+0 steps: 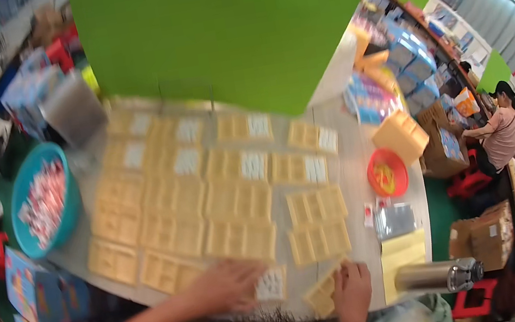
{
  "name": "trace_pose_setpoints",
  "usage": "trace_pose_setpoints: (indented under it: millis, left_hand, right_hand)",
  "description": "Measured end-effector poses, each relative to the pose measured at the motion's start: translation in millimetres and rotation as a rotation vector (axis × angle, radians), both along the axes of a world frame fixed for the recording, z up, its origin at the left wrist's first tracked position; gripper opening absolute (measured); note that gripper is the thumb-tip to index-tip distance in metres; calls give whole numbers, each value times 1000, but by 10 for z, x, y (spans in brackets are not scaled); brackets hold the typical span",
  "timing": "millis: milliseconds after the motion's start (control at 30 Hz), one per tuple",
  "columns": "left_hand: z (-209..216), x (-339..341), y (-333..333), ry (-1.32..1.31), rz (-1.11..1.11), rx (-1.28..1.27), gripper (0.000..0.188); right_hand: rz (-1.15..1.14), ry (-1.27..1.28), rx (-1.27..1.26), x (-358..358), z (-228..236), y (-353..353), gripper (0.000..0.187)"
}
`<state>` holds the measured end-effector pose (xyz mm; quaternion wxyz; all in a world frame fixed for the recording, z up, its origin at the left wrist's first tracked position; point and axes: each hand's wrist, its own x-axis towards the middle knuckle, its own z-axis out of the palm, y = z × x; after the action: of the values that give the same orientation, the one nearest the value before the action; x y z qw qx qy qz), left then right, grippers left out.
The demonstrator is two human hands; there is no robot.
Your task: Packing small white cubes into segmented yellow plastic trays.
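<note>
Rows of shallow yellow plastic trays (237, 201) with compartments cover the table. White printed cards (252, 165) lie on the right end of several trays in the far rows. At the near edge my left hand (227, 286), somewhat blurred, lies with fingers stretched to the right. Beside its fingertips is a white card with dark marks (270, 284); the hand hides what is under it. My right hand (351, 286) is closed on the edge of a tilted yellow tray (323, 293) at the near right.
A teal basin (71, 221) of small red-and-white packets stands left. A green board (217, 32) rises behind the trays. On the right are a red bowl (397, 169), a clear plastic box (395, 220) and a steel flask (434, 277). Another person (505, 132) sits beyond, near cartons.
</note>
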<state>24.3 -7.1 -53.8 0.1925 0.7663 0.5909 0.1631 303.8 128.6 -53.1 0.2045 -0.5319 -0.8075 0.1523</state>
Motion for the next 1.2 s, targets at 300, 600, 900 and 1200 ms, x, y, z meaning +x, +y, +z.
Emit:
trace_pose_setpoints:
  millis: [300,600,900,1200]
  left_hand:
    - [45,-68,42,62,-23,144,68]
    - [86,-67,111,127,-52,91,80]
    - [74,-6,44,69,-21,114,75]
    - [62,-24,12,33,-33,94,79]
  right_hand:
    - [-10,13,0,-156,44,16,18]
    - [-40,43,19,-167,37,53,19]
    - [-48,70,-41,-113,141,-82,20]
    - [38,64,24,-174,237,-72,20]
